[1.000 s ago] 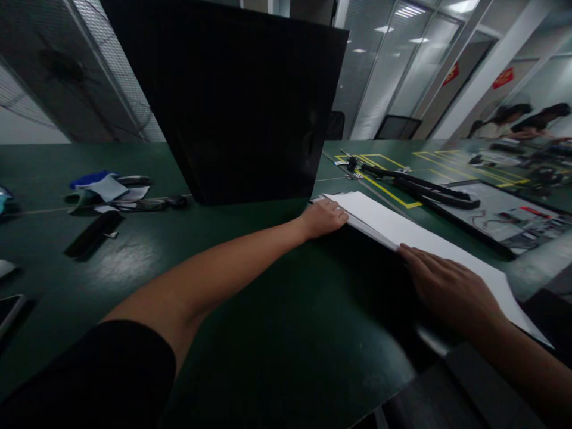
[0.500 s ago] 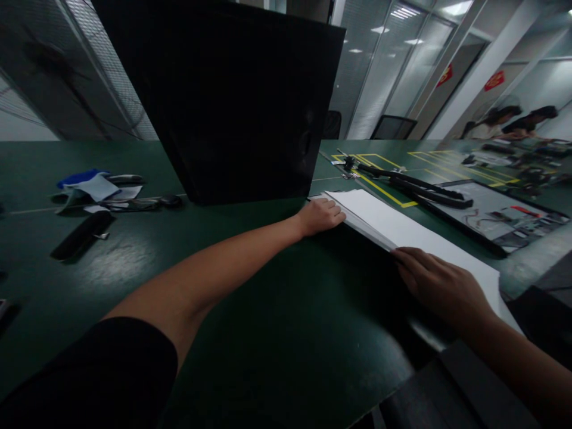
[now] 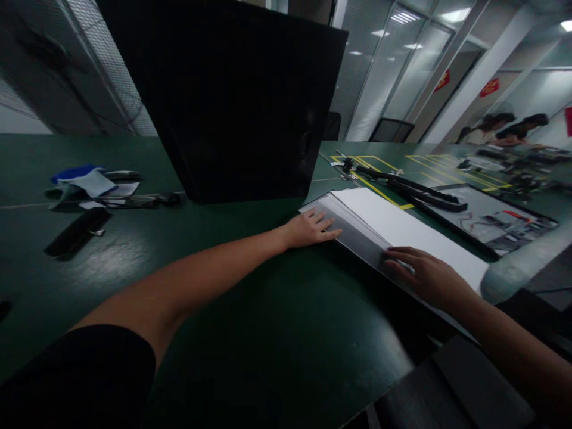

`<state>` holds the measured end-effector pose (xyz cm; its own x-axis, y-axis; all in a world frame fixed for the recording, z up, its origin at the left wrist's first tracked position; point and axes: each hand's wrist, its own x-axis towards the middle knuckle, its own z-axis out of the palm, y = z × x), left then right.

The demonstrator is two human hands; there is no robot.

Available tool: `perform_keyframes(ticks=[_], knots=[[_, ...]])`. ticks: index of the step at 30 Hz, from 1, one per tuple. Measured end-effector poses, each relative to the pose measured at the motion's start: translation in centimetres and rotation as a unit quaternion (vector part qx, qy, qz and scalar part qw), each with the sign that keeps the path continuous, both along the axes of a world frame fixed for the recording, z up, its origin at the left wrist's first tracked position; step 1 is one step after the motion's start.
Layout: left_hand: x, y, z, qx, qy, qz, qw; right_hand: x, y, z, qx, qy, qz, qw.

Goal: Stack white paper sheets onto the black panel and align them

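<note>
A flat stack of thin white sheets (image 3: 393,223) lies on the green table to my right. Along its near side shows a greyish, see-through-looking strip (image 3: 353,229), apparently the sheet or panel beneath. My left hand (image 3: 307,230) rests over the near left corner of this strip, fingers spread. Farther along the same side, my right hand (image 3: 431,279) is over the strip at the white sheet's edge, its fingers stretched and the thumb apart. Neither hand is wrapped around anything.
A large black panel (image 3: 241,113) stands upright ahead. Cloths (image 3: 87,182) and a black pouch-like object (image 3: 78,233) lie left. On the right are black strips (image 3: 415,193) and an opened panel with wires (image 3: 500,217). Two people (image 3: 504,131) sit far right.
Both hands have loosened from the stack's near edge and the fingers have opened out. The white top sheet sits farther back, so more of the greyish strip shows.
</note>
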<state>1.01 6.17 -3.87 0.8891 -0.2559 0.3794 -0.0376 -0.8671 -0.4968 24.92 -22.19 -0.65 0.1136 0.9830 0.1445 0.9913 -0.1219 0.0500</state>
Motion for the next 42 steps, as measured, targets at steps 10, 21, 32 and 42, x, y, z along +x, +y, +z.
perform_keyframes(ticks=[10, 21, 32, 42], knots=[[-20.5, -7.6, 1.6, -0.142, 0.142, 0.194, 0.96, 6.0, 2.5, -3.2, 0.027, -0.003, -0.034, 0.999], [-36.0, -16.3, 1.2, -0.175, 0.148, 0.363, 0.903, 7.3, 5.6, -5.2, 0.085, -0.045, -0.004, 0.995], [-35.6, -17.1, 0.6, -0.245, 0.163, 0.325, 0.899, 2.5, 5.5, -6.7, 0.052, -0.06, 0.067, 0.995], [-35.2, -14.6, 2.0, -0.287, 0.136, 0.286, 0.904, -1.2, 2.7, -1.7, 0.054, -0.111, 0.035, 0.992]])
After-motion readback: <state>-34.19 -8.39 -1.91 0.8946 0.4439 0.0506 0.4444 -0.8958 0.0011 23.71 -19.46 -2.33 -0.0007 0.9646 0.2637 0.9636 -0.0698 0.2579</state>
